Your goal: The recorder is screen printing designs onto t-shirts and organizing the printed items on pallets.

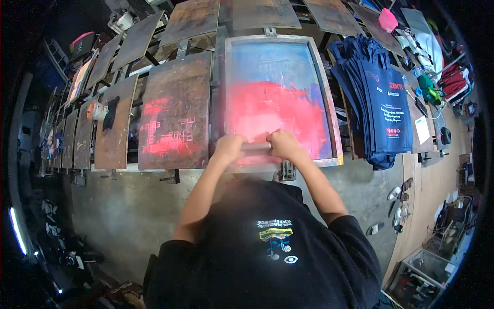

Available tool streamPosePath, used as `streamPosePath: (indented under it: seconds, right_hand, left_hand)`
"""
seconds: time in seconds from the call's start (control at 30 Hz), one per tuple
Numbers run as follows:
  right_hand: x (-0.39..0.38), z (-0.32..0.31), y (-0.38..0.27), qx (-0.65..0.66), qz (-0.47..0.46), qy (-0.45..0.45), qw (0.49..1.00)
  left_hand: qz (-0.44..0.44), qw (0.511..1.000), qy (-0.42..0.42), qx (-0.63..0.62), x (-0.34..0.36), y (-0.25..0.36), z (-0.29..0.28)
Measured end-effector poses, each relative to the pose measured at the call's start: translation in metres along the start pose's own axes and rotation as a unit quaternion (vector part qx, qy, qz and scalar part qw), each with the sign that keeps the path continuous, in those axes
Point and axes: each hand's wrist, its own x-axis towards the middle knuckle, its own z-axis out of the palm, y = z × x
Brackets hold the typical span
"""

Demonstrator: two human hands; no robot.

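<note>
Both my fists grip a squeegee [256, 146] near the lower edge of a screen-printing frame [327, 87], my left hand [230, 148] at its left part and my right hand [282, 143] at its right part. The screen mesh inside is pale blue at the top and smeared with bright pink ink [270, 103] over the middle and bottom. A metal clamp [288, 170] shows at the frame's front, another [270, 32] at its back.
A stained board [175, 77] with pink marks lies left of the frame, among several other boards [116, 123]. Dark blue printed bags [383, 92] are stacked at the right, near clothing [453, 82] and tools. Shoes [393, 193] sit on the floor at right.
</note>
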Motion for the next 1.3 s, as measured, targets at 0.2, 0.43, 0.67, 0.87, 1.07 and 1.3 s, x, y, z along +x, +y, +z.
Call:
streamPosePath:
  seconds: [0.2, 0.43, 0.67, 0.87, 1.07, 1.3]
  right_hand:
    - [0.013, 0.015, 0.023, 0.037, -0.105, -0.035, 0.993]
    - [0.051, 0.014, 0.056, 0.138, -0.170, 0.035, 0.975]
    - [0.061, -0.015, 0.037, 0.008, -0.079, 0.001, 0.997]
    - [0.047, -0.003, 0.044, 0.080, -0.136, -0.110, 0.981]
    - [0.072, -0.015, 0.053, 0.042, -0.103, 0.000, 0.994]
    - [0.061, -0.011, 0.041, -0.050, -0.078, 0.101, 0.991]
  left_hand:
    - [0.054, 0.996, 0.044, 0.063, 0.010, -0.013, 0.039]
    - [0.195, 0.973, 0.101, 0.071, 0.058, -0.044, 0.025]
    - [0.167, 0.977, 0.099, 0.091, 0.076, -0.041, 0.007]
    - [0.125, 0.992, -0.027, 0.017, 0.056, -0.032, 0.026]
    - [0.128, 0.979, 0.104, 0.118, 0.075, -0.029, 0.003]
    - [0.114, 0.973, 0.160, 0.122, 0.061, -0.019, 0.000]
